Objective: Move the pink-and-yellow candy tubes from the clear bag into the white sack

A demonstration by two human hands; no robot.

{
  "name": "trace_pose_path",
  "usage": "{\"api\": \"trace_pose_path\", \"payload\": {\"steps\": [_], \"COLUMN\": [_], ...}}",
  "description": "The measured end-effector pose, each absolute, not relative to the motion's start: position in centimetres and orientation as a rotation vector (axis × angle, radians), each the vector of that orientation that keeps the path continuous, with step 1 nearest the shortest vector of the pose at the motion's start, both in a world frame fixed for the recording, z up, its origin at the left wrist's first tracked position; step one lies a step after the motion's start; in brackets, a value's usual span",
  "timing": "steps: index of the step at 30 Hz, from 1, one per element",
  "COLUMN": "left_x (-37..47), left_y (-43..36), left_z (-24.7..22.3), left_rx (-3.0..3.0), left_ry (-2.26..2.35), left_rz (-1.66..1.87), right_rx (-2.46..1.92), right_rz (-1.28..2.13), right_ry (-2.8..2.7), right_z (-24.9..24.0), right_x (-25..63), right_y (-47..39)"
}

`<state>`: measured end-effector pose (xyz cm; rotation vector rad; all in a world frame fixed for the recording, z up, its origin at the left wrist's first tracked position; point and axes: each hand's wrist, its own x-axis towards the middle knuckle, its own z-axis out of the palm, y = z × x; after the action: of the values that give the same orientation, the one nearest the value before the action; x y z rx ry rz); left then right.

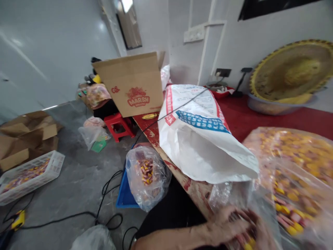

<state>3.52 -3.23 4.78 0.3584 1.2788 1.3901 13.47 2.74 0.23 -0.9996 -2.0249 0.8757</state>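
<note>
My left hand [229, 225] and my right hand [264, 231] meet at the bottom right, curled around several pink and yellow candies [248, 242]. Motion blurs the fingers a little. Beneath and behind them lies clear plastic [234, 194]. To the right, a large clear bag [299, 166] of the same candies rests on the red table [241, 111]. A white woven sack [205, 149] with red and blue print lies on the table, its open mouth toward my hands.
A cardboard box [135, 86] stands at the table's far end, near a person and a red stool [118, 123]. Left of the table, a candy bag [147, 177] sits in a blue tray [125, 194]. Cables [104, 194], a white crate [33, 177] and boxes lie on the floor.
</note>
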Motion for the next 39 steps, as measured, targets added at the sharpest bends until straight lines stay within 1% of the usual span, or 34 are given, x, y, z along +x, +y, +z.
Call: {"api": "trace_pose_path", "payload": {"steps": [2,5,7,11,14,16,17,19,21,23,28,31,33,37,39], "left_x": [2.8,1.3,0.1,-1.8,-2.0,-1.4,-1.0,-0.2,0.3,0.5,0.5,0.5,0.4,0.0,-0.3], "left_y": [-3.9,-4.8,-4.9,-4.5,-4.0,-3.5,-3.2,-2.5,-1.8,-1.6,-2.3,-2.8,-3.0,-3.7,-4.1], "left_z": [5.7,6.8,6.8,6.2,5.7,5.2,4.8,4.1,3.8,3.8,4.2,3.9,3.8,3.4,2.9], "left_rx": [0.321,0.303,0.301,0.468,0.805,1.144,1.322,1.638,1.836,1.919,1.872,1.869,1.871,1.806,1.723], "left_ry": [1.306,1.321,1.369,1.558,1.793,2.007,2.120,2.270,2.264,2.210,2.284,2.220,2.168,2.198,2.191], "left_rz": [1.408,1.508,1.528,1.528,1.491,1.366,1.234,0.860,0.544,0.447,0.704,0.658,0.692,0.967,1.012], "right_rx": [-1.109,-1.188,-1.174,-1.182,-1.161,-1.162,-1.171,-1.205,-1.243,-1.250,-1.239,-1.270,-1.266,-1.251,-1.248], "right_rz": [0.839,0.610,0.516,0.533,0.519,0.489,0.475,0.461,0.458,0.454,0.432,0.437,0.427,0.383,0.371], "right_ry": [-1.993,-1.884,-1.936,-1.974,-1.909,-1.880,-1.870,-1.859,-1.859,-1.870,-1.889,-1.901,-1.912,-1.927,-1.933], "right_z": [0.7,0.9,0.3,-0.6,0.1,0.7,0.8,0.6,0.0,-0.6,-1.1,-1.0,-1.1,-1.6,-1.7], "right_x": [13.1,12.8,12.9,13.7,14.5,15.5,16.1,17.4,18.5,19.1,19.0,18.9,19.0,19.1,19.2], "right_y": [2.1,2.0,2.7,3.7,3.4,2.9,2.6,2.3,2.1,2.1,2.2,2.2,2.3,2.5,2.6]}}
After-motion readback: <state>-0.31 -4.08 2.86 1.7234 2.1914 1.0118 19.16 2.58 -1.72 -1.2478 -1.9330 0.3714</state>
